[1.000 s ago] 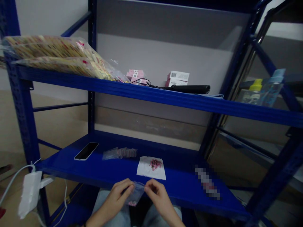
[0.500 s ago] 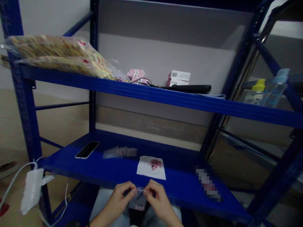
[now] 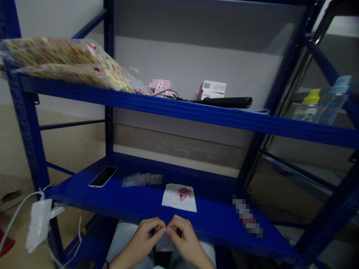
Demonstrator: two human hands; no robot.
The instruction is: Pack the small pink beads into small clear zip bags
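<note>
My left hand (image 3: 150,233) and my right hand (image 3: 181,233) meet fingertip to fingertip just off the shelf's front edge, above my lap. Both pinch the top of a small clear zip bag (image 3: 163,244), which hangs below the fingers with a few pink bits at its bottom. Just beyond my hands, a white paper sheet (image 3: 171,200) lies on the blue shelf, bearing a small heap of pink and dark red pieces (image 3: 184,193). Left of the paper is a row of small filled clear bags (image 3: 151,179), with flat clear bags (image 3: 131,181) at its left end.
A phone (image 3: 103,176) lies at the left of the lower blue shelf (image 3: 126,201). At its right is a pixelated item (image 3: 246,216). The upper shelf (image 3: 134,106) carries large packed bags (image 3: 61,56), pink boxes (image 3: 161,86) and a black rod (image 3: 227,102). A white power strip (image 3: 39,224) hangs left.
My hands have come closer together, so their fingertips now meet at the top of the bag. The view has shifted slightly; the things on the shelf stay where they were.
</note>
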